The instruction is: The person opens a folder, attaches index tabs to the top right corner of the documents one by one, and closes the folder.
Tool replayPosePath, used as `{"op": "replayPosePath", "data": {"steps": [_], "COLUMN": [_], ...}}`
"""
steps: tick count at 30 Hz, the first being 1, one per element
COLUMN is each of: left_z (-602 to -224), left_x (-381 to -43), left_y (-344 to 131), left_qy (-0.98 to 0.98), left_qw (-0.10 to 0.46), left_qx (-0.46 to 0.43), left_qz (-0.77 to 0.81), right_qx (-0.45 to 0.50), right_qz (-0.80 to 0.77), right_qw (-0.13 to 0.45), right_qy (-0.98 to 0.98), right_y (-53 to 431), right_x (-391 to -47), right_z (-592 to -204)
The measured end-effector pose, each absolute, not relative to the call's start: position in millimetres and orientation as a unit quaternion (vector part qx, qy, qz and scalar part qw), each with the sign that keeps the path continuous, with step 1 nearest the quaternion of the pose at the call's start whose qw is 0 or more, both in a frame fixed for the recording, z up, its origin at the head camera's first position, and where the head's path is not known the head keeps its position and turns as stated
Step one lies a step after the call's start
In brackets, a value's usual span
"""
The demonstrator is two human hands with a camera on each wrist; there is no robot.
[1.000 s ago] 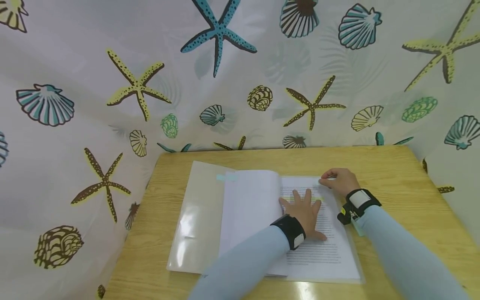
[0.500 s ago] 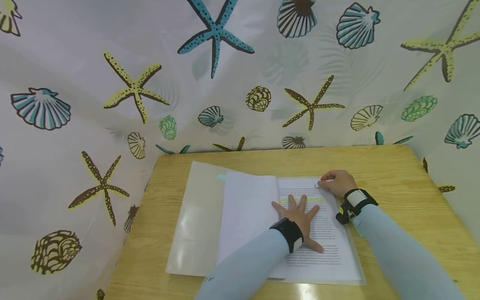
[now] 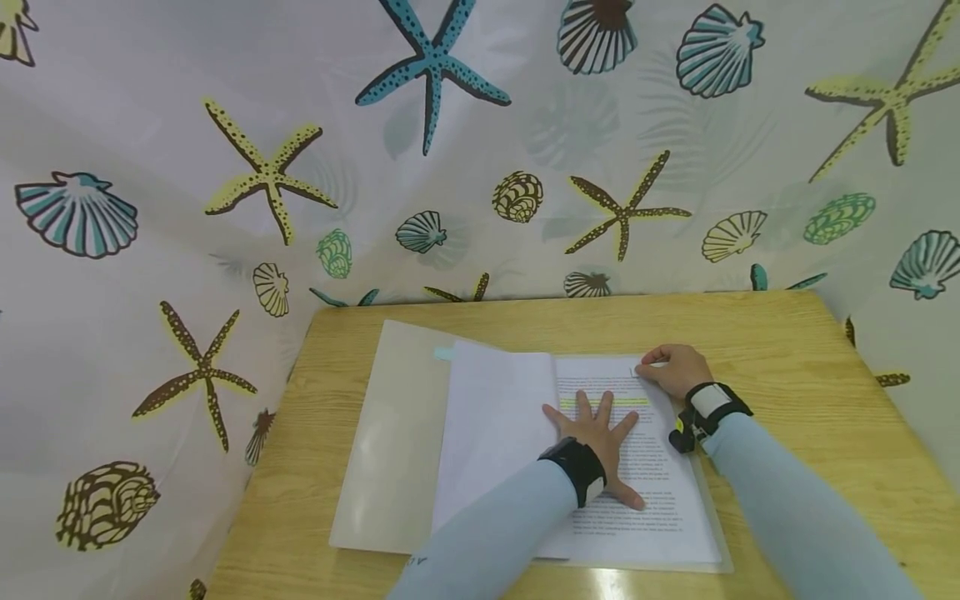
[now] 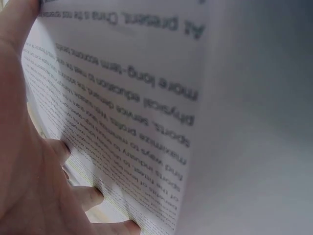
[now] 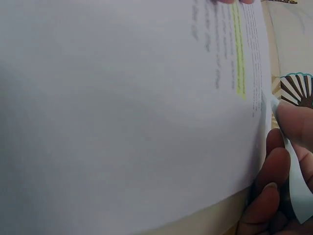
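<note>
My left hand (image 3: 596,446) lies flat with fingers spread on a printed page (image 3: 660,525) in an unfolded document folder. Its fingers sit just below a yellow-highlighted line (image 3: 606,402). At the page's top right corner, my right hand (image 3: 678,371) pinches a pale blue sticky tab (image 5: 299,191) between thumb and fingers; one end meets the page edge. In the left wrist view, the left fingertips (image 4: 93,195) press on the printed text.
Turned-over white sheets (image 3: 495,433) lie left of the printed page, on the folder's cream cover (image 3: 382,467). Another pale blue tab (image 3: 444,353) sticks out at their top edge. The wooden table (image 3: 817,400) meets a shell-patterned curtain (image 3: 465,183) behind.
My left hand has slid slightly down and left with its fingers spread wider, baring the highlighted line. The turned sheets lie flatter. My right hand has shifted slightly down, still pinching the tab.
</note>
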State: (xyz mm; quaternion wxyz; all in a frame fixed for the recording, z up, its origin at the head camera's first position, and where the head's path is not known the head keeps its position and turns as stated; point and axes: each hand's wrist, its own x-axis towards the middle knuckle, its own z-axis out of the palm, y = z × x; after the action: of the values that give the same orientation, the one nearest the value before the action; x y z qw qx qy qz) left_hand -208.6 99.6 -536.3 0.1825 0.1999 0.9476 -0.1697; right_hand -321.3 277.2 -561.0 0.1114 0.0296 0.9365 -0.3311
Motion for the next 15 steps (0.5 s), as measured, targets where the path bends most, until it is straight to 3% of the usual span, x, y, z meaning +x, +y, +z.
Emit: {"op": "replayPosePath", "data": {"steps": [15], "left_z": [-532.1], "left_x": [-204.8], "left_y": [97.1], "left_qy": [0.95], "left_qw": [0.165], "left_qx": [0.208], "left_qz": [-0.166], "right_qx": [0.032], "right_qz": [-0.314], "right_qw": [0.108], "right_qy": [0.943], "right_y": [275.0], "right_x": [-322.5], "right_z": [-563.3]}}
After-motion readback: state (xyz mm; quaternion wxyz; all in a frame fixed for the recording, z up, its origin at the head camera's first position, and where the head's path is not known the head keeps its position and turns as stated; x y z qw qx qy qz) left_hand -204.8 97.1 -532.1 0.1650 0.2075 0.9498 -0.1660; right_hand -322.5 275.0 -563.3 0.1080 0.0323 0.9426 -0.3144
